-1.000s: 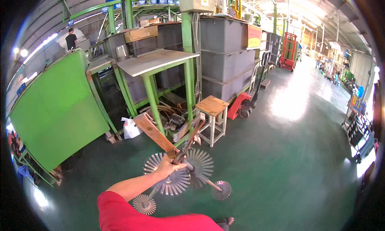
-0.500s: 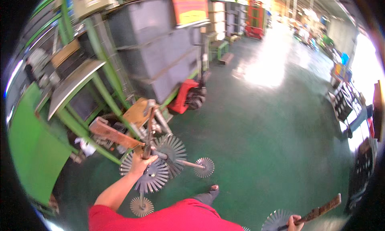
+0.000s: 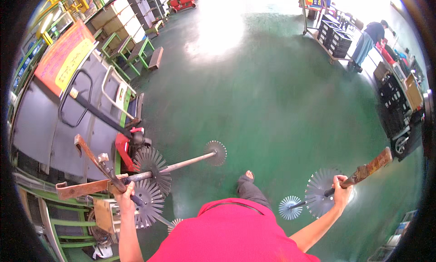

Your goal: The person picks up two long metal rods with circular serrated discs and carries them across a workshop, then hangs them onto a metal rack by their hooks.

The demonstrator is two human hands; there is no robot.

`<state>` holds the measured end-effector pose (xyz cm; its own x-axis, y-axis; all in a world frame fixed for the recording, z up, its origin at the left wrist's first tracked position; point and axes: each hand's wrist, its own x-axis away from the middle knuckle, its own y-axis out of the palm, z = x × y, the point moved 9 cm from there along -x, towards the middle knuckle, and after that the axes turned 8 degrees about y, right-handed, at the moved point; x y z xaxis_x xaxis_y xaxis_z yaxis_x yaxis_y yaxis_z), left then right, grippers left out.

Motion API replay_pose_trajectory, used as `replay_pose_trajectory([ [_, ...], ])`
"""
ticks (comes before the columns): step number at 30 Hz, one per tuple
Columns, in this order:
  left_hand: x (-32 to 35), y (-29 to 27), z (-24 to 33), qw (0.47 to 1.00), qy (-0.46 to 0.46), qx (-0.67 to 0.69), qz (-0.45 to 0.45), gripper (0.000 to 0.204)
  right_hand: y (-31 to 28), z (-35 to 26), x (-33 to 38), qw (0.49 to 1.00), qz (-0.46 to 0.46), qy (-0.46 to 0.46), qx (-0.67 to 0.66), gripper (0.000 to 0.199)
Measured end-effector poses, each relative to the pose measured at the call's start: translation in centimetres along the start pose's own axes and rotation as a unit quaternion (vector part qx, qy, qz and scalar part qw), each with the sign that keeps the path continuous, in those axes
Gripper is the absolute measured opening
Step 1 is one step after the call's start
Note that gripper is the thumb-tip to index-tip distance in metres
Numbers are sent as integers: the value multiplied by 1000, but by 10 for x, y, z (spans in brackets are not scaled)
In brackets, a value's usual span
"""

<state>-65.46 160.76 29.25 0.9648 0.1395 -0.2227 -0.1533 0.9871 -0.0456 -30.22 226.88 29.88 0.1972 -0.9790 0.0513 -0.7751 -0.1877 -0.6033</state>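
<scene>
My left hand (image 3: 124, 202) is closed around dark metal shafts with rusty flat bars (image 3: 84, 189) at their upper ends. Slotted metal discs sit on these shafts: a dark grey one (image 3: 152, 170), a paler one (image 3: 148, 201) and a smaller one (image 3: 215, 153) at the far end of a rod. To the right, my right hand (image 3: 341, 192) grips a similar shaft, whose rusty flat end (image 3: 371, 165) points up and right. On it are a large slotted disc (image 3: 318, 189) and a small slotted disc (image 3: 290, 208). Both loads hang above the floor.
A red pallet jack (image 3: 122, 149) and grey bins (image 3: 45, 121) line the left side, with a green bench (image 3: 138, 53) beyond. At the right stand a cart of black crates (image 3: 334, 39), a bent-over person (image 3: 370, 39) and more stacked crates (image 3: 393, 98). Green floor (image 3: 259, 107) stretches ahead.
The view has turned to the right and I have walked forward past the workbench. Both hands keep their hold on the disc shafts; the right one now shows fully.
</scene>
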Motion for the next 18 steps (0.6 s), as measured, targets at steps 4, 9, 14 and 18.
replay_pose_trajectory([
  [4, -66, 129, 16, 1000, 12, 6, 27, 35, 53, -84, -142, 999, -42, -15, -14, 11],
  [9, -210, 255, -37, 999, -35, -18, 15, 27, 145, -202, -294, 994, -97, -44, -24, 13],
  [14, -362, 441, -12, 1000, 26, 6, 16, 30, 219, -246, -435, 999, -26, 16, -35, 12],
  [18, -499, 574, -41, 999, -19, 29, -30, 32, 267, -295, -542, 998, 15, 38, -45, 14],
])
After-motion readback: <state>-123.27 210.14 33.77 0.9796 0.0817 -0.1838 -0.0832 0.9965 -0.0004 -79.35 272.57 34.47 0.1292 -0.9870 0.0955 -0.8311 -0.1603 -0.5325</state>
